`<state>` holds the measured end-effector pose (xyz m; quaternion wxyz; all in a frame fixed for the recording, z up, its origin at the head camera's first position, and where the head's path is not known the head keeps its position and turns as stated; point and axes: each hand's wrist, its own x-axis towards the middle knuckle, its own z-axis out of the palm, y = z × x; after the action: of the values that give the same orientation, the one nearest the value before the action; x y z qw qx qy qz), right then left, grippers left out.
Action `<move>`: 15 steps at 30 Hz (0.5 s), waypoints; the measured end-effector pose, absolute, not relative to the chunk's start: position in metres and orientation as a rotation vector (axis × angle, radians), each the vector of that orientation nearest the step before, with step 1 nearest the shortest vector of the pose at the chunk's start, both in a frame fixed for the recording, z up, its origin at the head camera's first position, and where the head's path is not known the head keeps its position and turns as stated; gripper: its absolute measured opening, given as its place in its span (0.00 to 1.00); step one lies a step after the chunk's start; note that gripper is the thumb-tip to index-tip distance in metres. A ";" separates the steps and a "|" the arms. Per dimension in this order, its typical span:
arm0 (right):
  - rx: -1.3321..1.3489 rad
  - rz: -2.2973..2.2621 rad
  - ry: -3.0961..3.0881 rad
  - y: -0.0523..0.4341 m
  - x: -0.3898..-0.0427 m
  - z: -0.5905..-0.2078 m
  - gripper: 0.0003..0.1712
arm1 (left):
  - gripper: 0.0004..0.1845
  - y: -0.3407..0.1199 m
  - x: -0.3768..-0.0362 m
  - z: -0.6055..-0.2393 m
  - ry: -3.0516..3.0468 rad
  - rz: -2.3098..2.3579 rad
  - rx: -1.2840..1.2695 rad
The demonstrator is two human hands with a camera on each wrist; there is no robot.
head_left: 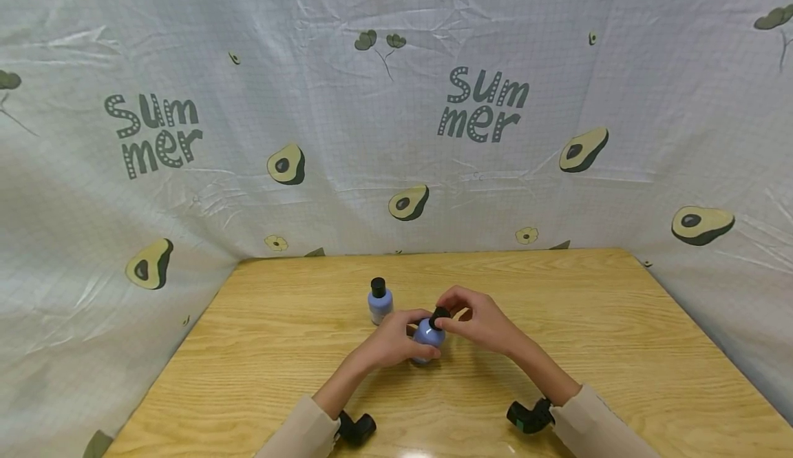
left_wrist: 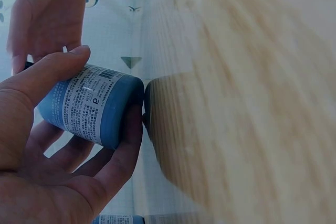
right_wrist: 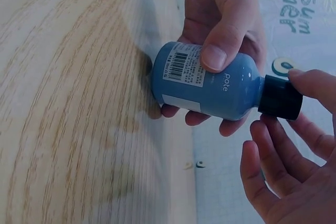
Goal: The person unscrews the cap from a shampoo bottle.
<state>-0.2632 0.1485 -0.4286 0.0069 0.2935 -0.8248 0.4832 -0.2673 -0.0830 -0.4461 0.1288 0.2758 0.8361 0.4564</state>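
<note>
A blue bottle (right_wrist: 210, 85) with a black cap (right_wrist: 281, 97) is held tilted, its base close to the tabletop; I cannot tell whether it touches. My left hand (head_left: 392, 339) grips the bottle's body, thumb on one side and fingers round the other. With thumb and fingertips, my right hand (head_left: 480, 320) pinches the black cap, which sits on the neck. A printed label with a barcode (left_wrist: 86, 100) faces the left wrist camera. Behind the left hand, a second blue bottle (head_left: 380, 303) with a black cap stands upright, its lower part partly hidden by that hand.
The wooden table (head_left: 279, 348) spreads out around both hands. A white curtain (head_left: 347, 113) printed with avocados and lettering hangs behind it and along the sides. Black wrist devices (head_left: 529, 417) stick out below each forearm, just above the tabletop.
</note>
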 end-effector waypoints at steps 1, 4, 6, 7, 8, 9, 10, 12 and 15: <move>0.925 1.510 -2.579 0.149 -0.263 -0.429 0.15 | 0.28 -0.083 -0.267 -0.446 2.430 1.326 0.801; 0.952 1.505 -2.576 0.150 -0.264 -0.430 0.16 | 0.28 -0.083 -0.267 -0.446 2.429 1.328 0.797; 0.971 1.505 -2.571 0.150 -0.265 -0.430 0.16 | 0.28 -0.083 -0.267 -0.446 2.430 1.330 0.793; 0.982 1.507 -2.568 0.150 -0.265 -0.430 0.17 | 0.29 -0.083 -0.267 -0.445 2.432 1.330 0.792; 0.992 1.510 -2.564 0.150 -0.265 -0.429 0.17 | 0.29 -0.083 -0.267 -0.445 2.435 1.330 0.792; 1.001 1.511 -2.561 0.150 -0.264 -0.429 0.16 | 0.29 -0.082 -0.267 -0.445 2.436 1.331 0.793; 1.008 1.511 -2.559 0.150 -0.264 -0.429 0.16 | 0.29 -0.082 -0.267 -0.445 2.437 1.331 0.794; 1.018 1.511 -2.557 0.150 -0.264 -0.428 0.16 | 0.29 -0.082 -0.267 -0.445 2.438 1.334 0.794; 1.007 1.496 -2.563 0.150 -0.264 -0.428 0.17 | 0.29 -0.082 -0.267 -0.445 2.436 1.333 0.791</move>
<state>-0.2637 0.1497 -0.4280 0.0039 0.3212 -0.8178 0.4774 -0.2673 -0.0822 -0.4452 0.1266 0.2718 0.8369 0.4580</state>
